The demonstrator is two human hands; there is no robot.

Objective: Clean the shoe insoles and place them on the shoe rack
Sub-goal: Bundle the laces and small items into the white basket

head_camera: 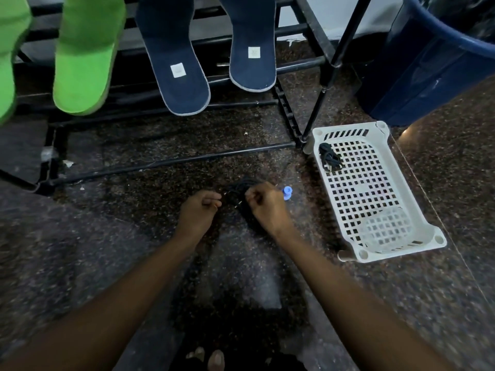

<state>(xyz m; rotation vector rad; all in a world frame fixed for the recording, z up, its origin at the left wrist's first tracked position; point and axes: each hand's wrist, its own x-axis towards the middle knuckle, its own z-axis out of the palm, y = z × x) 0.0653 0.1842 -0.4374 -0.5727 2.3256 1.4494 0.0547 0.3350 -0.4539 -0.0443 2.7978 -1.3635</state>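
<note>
Head view: 2 bright green foam insoles [85, 54] and 2 navy fabric insoles with white square labels [176, 62] lie side by side, heels toward the camera, across the rails of a black metal tube shoe rack [174, 162], green pair left, navy pair right, heels hanging over the front rails. Below the rack, on the dark speckled stone floor [107, 236], both bare arms reach forward. Left hand [199, 207] has its fingers curled, thumb and forefinger pinching a strand end of a tangled black shoelace bundle [238, 194]. Right hand [263, 203] has its fingers curled and clamped on the same bundle from the other side. A small light-blue plastic cap-like piece [287, 192] sits just beside the right hand; too small to identify. Right of the hands, a white perforated plastic basket [348, 128] rests on the floor, holding a second black lace bundle [329, 156] at its far end and a translucent round item [385, 227] at its near end. A dark blue plastic bin [428, 62] stands behind the basket. Bare toes [211, 358] show at bottom edge.
</note>
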